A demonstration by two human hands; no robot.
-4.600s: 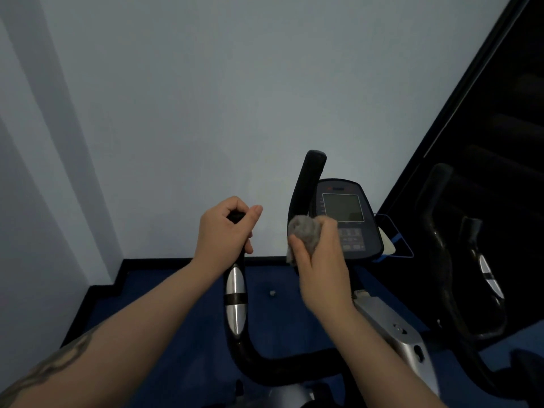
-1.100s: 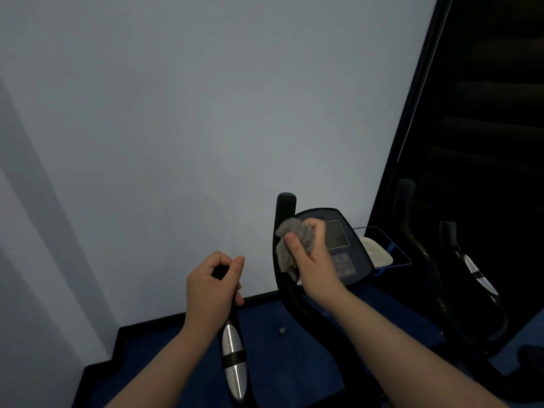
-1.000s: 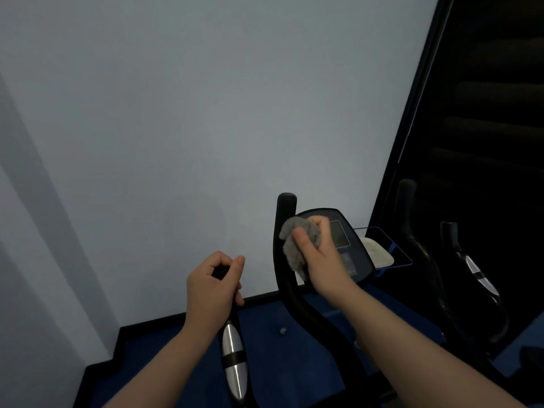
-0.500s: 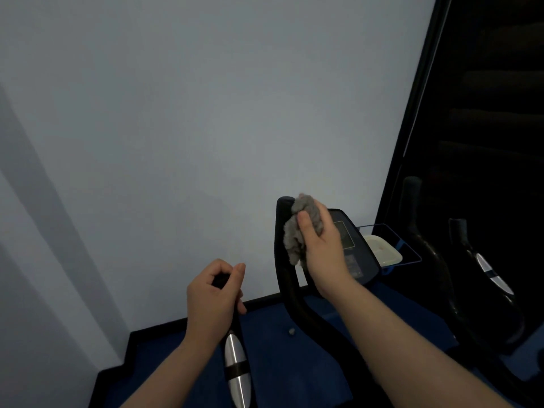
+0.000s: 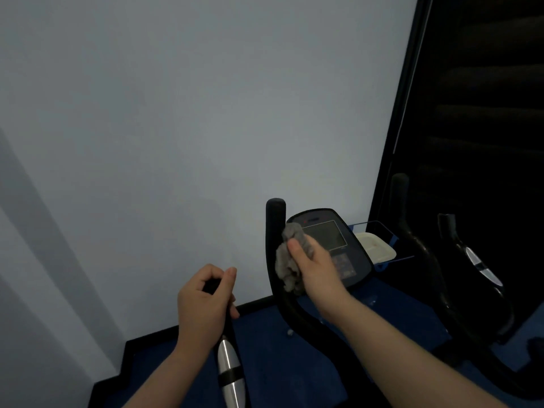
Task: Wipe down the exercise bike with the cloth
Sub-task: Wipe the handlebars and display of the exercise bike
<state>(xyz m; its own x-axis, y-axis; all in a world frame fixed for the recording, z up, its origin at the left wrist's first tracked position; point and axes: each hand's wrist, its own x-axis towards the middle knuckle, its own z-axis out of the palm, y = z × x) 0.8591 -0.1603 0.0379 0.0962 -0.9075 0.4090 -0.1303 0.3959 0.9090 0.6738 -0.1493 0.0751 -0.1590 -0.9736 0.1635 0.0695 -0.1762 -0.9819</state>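
The exercise bike's black right handlebar stands upright beside its dark console. My right hand grips a crumpled grey cloth and holds it against the handlebar, at the console's left edge. My left hand is wrapped round the top of the left handlebar, above its silver grip sensor. The lower part of the bike is out of view.
A pale wall fills the view ahead, with a black skirting over blue floor. A white tray in a blue holder sits behind the console. A second bike's handlebars stand at the right against a dark area.
My right hand and the cloth have slid down the right handlebar from its top to beside the console. My left hand has kept its grip on the left handlebar.
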